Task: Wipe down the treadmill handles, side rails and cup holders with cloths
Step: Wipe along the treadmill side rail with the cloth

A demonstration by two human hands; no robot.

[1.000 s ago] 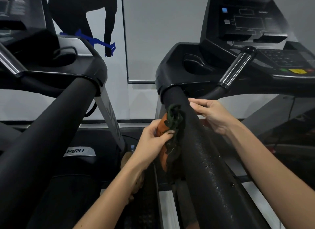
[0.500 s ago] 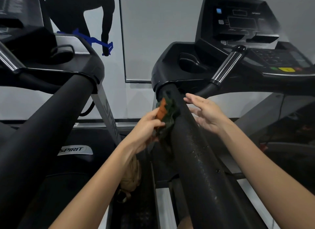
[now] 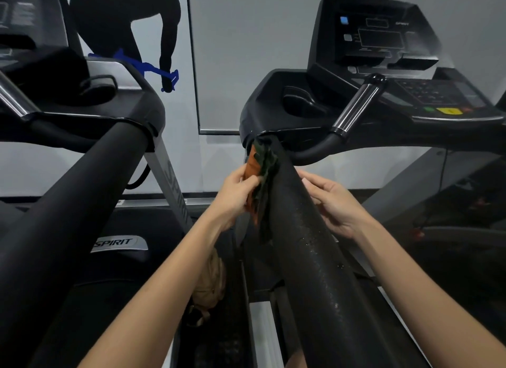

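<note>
A thick black padded side rail [image 3: 315, 258] runs from the bottom centre up to the right treadmill's console; water droplets speckle its surface. My left hand [image 3: 235, 192] grips a dark green and orange cloth [image 3: 260, 170] pressed against the rail's left side near its top end. My right hand [image 3: 331, 200] rests on the rail's right side with fingers loosely spread and nothing in it. A cup holder [image 3: 304, 103] sits in the console tray above. A chrome and black handle [image 3: 356, 107] angles up toward the keypad.
A second treadmill stands to the left with its own black rail [image 3: 63, 217] and console tray [image 3: 95, 91]. A tan bag [image 3: 210, 282] lies low between the two machines. The display console [image 3: 383, 33] faces me, and a white wall lies behind.
My left hand has slid the cloth up the rail toward the console end. My right hand has followed up along the rail's right side.
</note>
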